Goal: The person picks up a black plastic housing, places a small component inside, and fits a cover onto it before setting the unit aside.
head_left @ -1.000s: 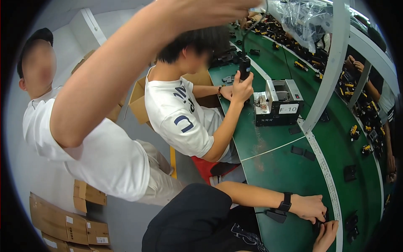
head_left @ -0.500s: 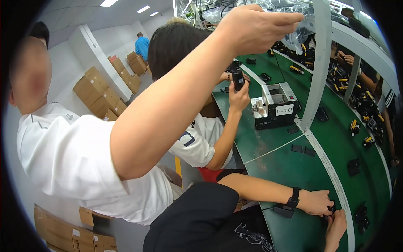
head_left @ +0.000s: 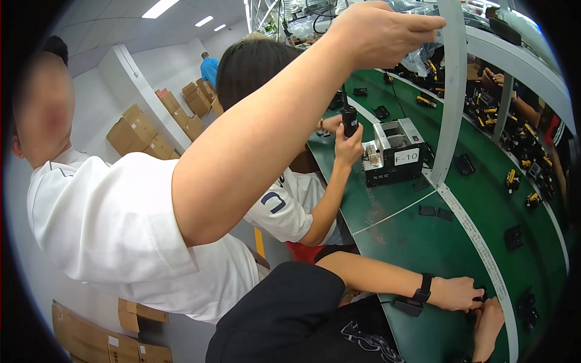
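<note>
My left hand, with a black band on its wrist, is closed at the near right of the green table. Beside it, my right hand has its fingertips brought in against the left fingers. Between them a bit of something small and dark shows, mostly covered by the fingers, so its kind is unclear. By my left wrist lies a black block at the table edge.
A person's bare arm stretches across above the table. Another person holds a black two-way radio near a black-and-silver machine. A white post rises at a rail. Black flat parts lie ahead; radio units sit right.
The view has shifted slightly. My two hands stay together, with small finger movement. The neighbour's radio now stands more upright, its antenna showing. The outstretched arm is slightly further right.
</note>
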{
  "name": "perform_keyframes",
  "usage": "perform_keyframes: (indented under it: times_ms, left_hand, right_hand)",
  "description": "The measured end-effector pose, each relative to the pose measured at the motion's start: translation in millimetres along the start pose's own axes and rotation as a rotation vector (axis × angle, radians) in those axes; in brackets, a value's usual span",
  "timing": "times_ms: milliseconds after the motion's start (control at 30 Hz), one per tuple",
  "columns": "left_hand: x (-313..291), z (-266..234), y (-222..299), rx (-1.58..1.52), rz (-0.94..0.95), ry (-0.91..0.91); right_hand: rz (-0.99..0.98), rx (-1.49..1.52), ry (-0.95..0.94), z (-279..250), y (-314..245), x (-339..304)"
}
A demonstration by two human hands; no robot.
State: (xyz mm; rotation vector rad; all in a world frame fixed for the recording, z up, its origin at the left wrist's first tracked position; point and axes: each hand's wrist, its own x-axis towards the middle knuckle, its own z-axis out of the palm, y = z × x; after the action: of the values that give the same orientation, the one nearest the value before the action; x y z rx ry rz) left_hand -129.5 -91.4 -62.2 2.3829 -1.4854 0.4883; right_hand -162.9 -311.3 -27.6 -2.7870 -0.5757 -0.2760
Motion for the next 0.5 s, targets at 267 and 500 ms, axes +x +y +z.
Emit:
perform_keyframes:
  times_ms: [267,500]
  left_hand:
    - [36,-66,-3,-0.074,0.051,0.134]
    - [61,-52,-16,-0.235,0.003,-0.088]
  right_hand:
    - [0.036,-0.060,0.024,-21,-24,-15]
    - [0.070,0.023,0.054,-36,-19,-4]
